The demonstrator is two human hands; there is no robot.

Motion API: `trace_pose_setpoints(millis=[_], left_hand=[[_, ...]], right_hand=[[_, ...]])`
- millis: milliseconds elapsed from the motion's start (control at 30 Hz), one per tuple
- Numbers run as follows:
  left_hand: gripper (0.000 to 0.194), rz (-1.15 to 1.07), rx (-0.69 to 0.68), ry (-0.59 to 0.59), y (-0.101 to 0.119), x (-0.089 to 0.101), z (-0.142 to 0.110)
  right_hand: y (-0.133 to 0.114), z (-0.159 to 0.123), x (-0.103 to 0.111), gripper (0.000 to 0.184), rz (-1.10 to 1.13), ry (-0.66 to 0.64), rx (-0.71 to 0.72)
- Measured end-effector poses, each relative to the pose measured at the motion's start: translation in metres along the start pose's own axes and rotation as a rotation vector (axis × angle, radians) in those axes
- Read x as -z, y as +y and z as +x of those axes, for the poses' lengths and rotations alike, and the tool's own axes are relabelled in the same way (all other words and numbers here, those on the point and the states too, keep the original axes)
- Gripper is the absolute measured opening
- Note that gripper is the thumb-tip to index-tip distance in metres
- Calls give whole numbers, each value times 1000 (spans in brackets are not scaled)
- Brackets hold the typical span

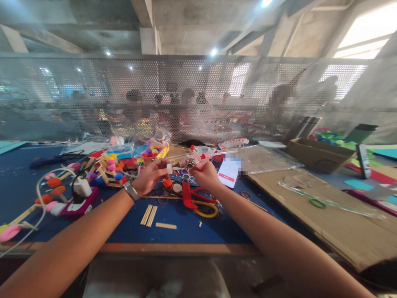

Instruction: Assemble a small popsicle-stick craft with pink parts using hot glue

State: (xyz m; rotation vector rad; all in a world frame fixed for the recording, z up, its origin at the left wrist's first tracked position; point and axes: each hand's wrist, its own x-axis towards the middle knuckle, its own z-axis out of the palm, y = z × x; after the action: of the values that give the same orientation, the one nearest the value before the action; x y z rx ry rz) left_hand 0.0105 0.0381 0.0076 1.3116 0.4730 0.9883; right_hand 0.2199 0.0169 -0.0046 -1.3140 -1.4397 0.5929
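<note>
Left forearm (99, 227) and right forearm (263, 223) reach forward, slanting inward — left hand (151, 177) in a pinch, right hand (205, 177) curled — hands near, yet apart.

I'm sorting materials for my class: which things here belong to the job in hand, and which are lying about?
Likely job: small white piece (left grip), pink tool (right grip), wooden sticks.
Apparently lying about: lit phone, white plug, cardboard box.
</note>
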Motion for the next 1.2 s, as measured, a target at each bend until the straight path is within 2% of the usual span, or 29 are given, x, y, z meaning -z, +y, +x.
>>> trace_pose_setpoints(millis=[433,1200], left_hand=[[33,31,10,14,-1,1,1],[29,44,-4,-4,-1,2,0]], right_hand=[[2,1,0,14,-8,3,6],[6,2,0,8,-29,-4,40]])
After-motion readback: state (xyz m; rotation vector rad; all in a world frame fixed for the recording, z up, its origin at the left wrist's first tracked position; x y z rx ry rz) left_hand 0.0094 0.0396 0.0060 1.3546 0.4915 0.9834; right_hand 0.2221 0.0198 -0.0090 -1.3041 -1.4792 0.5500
